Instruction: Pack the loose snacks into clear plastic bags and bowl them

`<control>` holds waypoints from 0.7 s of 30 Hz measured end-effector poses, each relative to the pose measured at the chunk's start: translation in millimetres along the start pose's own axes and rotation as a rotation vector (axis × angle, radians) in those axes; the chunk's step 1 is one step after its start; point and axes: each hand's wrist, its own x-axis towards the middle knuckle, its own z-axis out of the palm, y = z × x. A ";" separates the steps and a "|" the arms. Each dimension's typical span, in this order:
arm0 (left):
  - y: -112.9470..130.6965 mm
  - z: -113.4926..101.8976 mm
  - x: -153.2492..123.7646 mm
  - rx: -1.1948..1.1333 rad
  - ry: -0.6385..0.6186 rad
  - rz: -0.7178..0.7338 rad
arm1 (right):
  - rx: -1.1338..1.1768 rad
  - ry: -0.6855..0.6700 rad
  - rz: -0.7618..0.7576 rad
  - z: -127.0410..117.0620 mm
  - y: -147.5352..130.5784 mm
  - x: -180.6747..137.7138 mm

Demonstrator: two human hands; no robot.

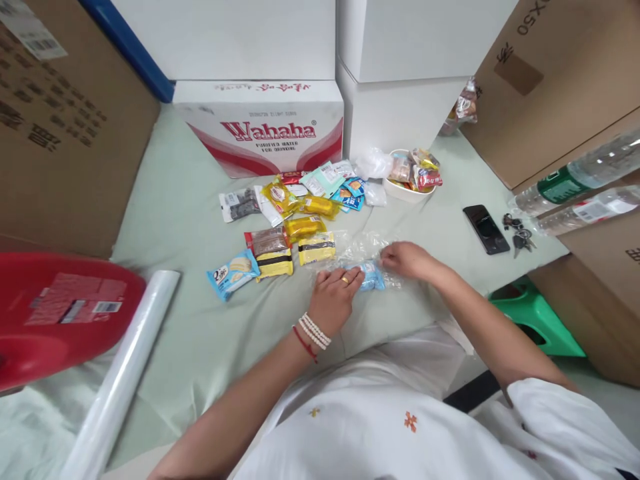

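My left hand (334, 298) lies on a small blue snack packet (373, 275) that sits inside a clear plastic bag (363, 250) on the pale green table (185, 220). Its fingers are curled over the packet's left end. My right hand (407, 259) pinches the bag's edge just right of the packet. Several snack packets lie in front: yellow ones (316, 248), a brown and yellow one (273, 255) and a blue biscuit packet (233, 272).
A Wahaha water carton (260, 127) and white boxes stand at the back. A white bowl of snacks (411, 179), a black phone (486, 229), keys (520, 237), water bottles (575, 177), a clear film roll (125, 370), a red container (60, 313) and a green stool (535, 317) surround me.
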 end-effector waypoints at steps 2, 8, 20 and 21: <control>-4.9 6.7 -0.2 -0.026 -0.010 -0.033 | -0.029 0.167 -0.048 -11.8 -1.2 11.7; -7.4 6.3 -6.6 -0.063 0.016 -0.056 | 0.042 0.133 -0.271 -5.7 -25.1 73.5; -17.9 11.3 -15.6 -0.242 -0.009 -0.112 | 0.032 0.044 -0.615 16.7 -41.2 -9.7; -22.5 12.5 -18.5 -0.295 0.005 -0.101 | -0.019 0.058 -0.614 25.4 -41.0 -16.7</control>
